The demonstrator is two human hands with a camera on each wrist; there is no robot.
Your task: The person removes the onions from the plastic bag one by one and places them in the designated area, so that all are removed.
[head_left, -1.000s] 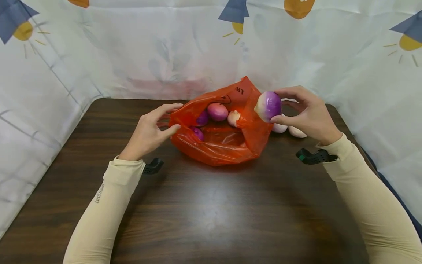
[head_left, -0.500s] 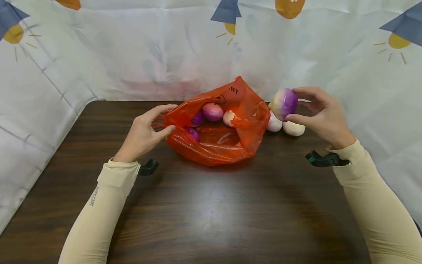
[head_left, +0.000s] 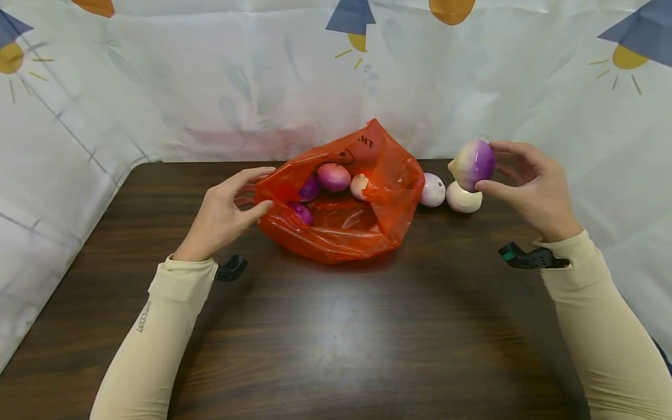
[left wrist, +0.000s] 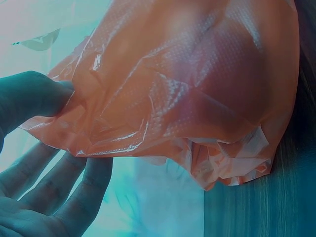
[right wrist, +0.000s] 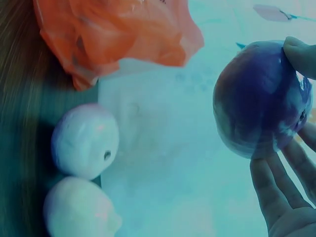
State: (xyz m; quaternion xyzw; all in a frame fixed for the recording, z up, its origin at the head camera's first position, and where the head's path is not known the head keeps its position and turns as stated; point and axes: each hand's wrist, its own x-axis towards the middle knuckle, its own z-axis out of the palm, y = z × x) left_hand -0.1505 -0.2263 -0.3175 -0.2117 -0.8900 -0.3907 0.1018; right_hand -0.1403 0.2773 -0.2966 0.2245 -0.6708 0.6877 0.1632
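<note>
- Gripped in the right hand (head_left: 548, 195), between thumb and curved fingers: a purple-and-cream bulb (head_left: 475, 165), held up off the table (head_left: 336, 338), well to the right of an orange-red plastic bag (head_left: 336, 248); pale pointed end toward the bag, purple half toward the palm.
- Pinched in the left hand (head_left: 217, 216): the left edge of the bag, with fingers fairly wide from the thumb and a fold of film between them in the left wrist view.
- Set on the table with mouth open toward the head camera: the same bag, crinkled, with black print on the back wall.
- Lying inside the bag: a pink bulb (head_left: 333, 177) toward the back, a purple bulb (head_left: 310, 189) just left of it, another purple bulb (head_left: 301, 214) nearer the front left, and a pale bulb (head_left: 359, 186) on the right, partly hidden by film.
- Resting on the table just right of the bag, side by side: a white bulb (head_left: 433, 190) with a dark spot, and a cream bulb (head_left: 464, 197), partly covered in the head view by the one in the right hand.
- Worn on both arms: cream sleeves (head_left: 142, 356) and dark wrist devices (head_left: 530, 256).
- Hung behind the table: white printed cloth (head_left: 210, 87).
</note>
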